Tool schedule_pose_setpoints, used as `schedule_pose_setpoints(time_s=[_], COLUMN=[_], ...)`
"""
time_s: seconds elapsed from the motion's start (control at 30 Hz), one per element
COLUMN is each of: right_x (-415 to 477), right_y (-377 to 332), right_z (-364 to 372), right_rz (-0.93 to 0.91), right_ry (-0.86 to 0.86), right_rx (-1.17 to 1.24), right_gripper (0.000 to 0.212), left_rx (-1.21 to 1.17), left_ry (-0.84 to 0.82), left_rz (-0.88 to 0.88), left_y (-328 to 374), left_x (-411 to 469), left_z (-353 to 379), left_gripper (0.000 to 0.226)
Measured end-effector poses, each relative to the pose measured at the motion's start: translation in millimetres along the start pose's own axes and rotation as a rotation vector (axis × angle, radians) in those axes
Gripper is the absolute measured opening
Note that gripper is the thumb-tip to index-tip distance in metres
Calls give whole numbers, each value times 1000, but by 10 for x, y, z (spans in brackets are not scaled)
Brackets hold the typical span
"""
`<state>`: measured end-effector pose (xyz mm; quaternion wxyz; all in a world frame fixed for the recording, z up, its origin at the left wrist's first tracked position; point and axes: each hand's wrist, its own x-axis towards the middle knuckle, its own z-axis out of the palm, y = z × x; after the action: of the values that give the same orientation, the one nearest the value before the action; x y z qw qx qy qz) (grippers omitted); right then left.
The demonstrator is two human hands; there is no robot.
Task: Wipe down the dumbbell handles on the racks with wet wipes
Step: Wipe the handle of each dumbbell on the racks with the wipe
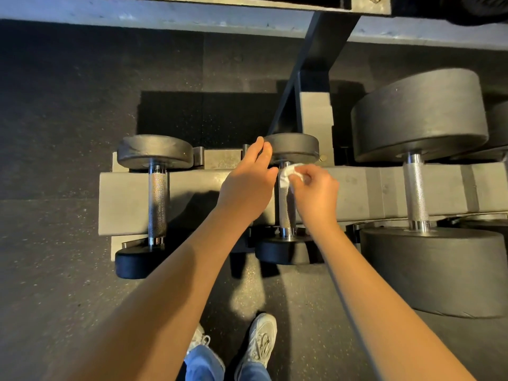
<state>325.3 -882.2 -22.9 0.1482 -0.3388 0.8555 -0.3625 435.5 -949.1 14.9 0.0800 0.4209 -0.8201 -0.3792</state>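
Well out to the left of the left hand's fingers, a small dumbbell (157, 199) lies across the rack (192, 193), its knurled handle touched by neither hand; the left hand (247, 185) reaches in with its fingers (261, 152) fairly straight and pressed together, tips at the rim of the far head of the middle dumbbell (287, 213), seemingly to steady it, though whether they bear on it I cannot tell; just right of that thumb the wet wipe (287, 176) is bunched against the far end of the middle handle; the right hand (316, 193) has it, fingertips curled and pinching the wad from the right; well to the right of those fingers sits a large dumbbell (416, 193), its handle bare.

The step in hand looks to be wiping the middle handle, with the wipe at its far end; the next move calls for drawing the wipe toward the near head along the knurling, wrapped round the bar to reach the underside, while the left fingers stop the dumbbell rolling; whether the neighbouring handles are already done cannot be told.
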Motion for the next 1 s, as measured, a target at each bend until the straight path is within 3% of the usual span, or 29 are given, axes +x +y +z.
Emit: schedule_pose_setpoints(time_s=[0.1,0.2,0.37,0.5,0.57,0.67,0.87,1.0], right_x=[-37,-277,-445,-376,-377,-368,-423,-495], right_y=[14,142,253,142,106,96,94,164], right_z=[14,-106,-349,-413,-397,-405,-428,-395], right_rz=[-17,-67,4,36,50,76,170,190], right_ry=[17,-75,-277,-260,-306,-350,-274,-177], right_rx=[-20,-22,31,191,226,245,439,462], right_gripper=[19,14,12,16,15,19,32,31], left_rx=[29,-13,181,-21,-153,-125,6,-92], left_ry=[-7,-10,168,-122,-169,-158,-43,219], left_rz=[18,-18,101,42,26,8,-7,-105], left_y=[5,11,-80,-106,-75,-33,23,15], left_x=[-11,-1,-136,-343,-356,-305,-233,-150], left_z=[3,32,104,179,211,244,322,275], left_gripper=[53,54,35,42,45,41,19,14])
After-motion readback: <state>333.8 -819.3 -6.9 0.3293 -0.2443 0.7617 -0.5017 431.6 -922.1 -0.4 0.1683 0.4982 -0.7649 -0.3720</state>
